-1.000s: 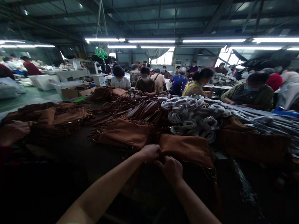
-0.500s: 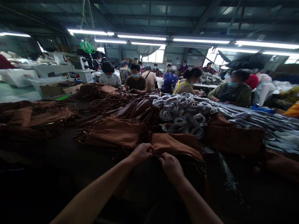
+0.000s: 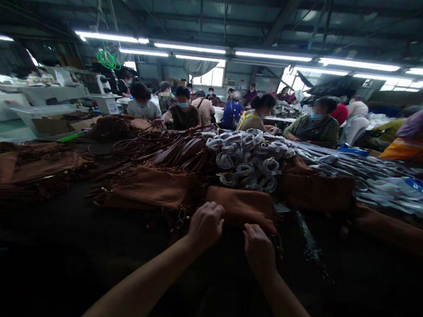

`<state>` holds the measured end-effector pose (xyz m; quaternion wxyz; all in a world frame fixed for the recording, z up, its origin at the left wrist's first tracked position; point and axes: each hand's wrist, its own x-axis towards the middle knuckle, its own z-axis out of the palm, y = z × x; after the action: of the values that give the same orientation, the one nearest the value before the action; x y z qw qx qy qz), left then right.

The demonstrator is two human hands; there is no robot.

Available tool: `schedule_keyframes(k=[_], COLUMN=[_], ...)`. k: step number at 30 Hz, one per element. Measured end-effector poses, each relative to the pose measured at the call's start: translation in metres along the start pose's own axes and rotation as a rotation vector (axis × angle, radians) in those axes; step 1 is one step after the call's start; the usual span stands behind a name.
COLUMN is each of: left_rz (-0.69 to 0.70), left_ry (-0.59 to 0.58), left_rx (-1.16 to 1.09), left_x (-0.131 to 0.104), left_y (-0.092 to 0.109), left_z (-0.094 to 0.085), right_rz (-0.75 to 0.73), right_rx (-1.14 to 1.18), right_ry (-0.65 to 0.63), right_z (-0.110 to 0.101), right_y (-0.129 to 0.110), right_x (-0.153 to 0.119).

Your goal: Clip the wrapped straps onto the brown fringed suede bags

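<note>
A brown bag point(image 3: 241, 206) lies flat in front of me on the dark table. My left hand point(image 3: 207, 223) rests at its near left corner, fingers bent; whether they grip the bag is hidden. Along the bag's near edge is my right hand point(image 3: 258, 246), its fingers curled and their tips turned away from view. Left of my left hand lies a second brown bag point(image 3: 150, 188) with fringe and a metal clasp point(image 3: 181, 214) at its near edge.
Wrapped grey straps point(image 3: 247, 160) are heaped behind the bags. Brown straps point(image 3: 181, 151) lie left of them. More brown bags sit at far left point(image 3: 43, 162) and right point(image 3: 314, 191). Several people sit beyond the table.
My hands have moved apart; before, they were close together at the bag's near edge. The bag's near edge now lies lower and flatter. The view has shifted slightly right.
</note>
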<state>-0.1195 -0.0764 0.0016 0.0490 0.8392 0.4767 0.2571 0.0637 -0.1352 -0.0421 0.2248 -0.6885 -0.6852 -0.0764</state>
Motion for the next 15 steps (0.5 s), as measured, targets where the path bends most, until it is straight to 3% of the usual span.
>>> schedule_keyframes(k=[3, 7, 11, 15], left_rz=[0.169, 0.341, 0.475, 0.462], left_ry=[-0.041, -0.078, -0.085, -0.034], left_rx=[-0.058, -0.080, -0.150, -0.264], left_x=[0.003, 0.021, 0.038, 0.047], left_y=[0.028, 0.040, 0.041, 0.045], left_z=[0.023, 0.049, 0.057, 0.059], right_rz=[0.025, 0.116, 0.202, 0.251], right_rx=[0.125, 0.373, 0.395, 0.319], right_ry=[-0.002, -0.007, -0.002, 0.019], right_z=[0.005, -0.009, -0.033, -0.049], right_y=[0.001, 0.016, 0.024, 0.028], right_x=[0.000, 0.003, 0.010, 0.021])
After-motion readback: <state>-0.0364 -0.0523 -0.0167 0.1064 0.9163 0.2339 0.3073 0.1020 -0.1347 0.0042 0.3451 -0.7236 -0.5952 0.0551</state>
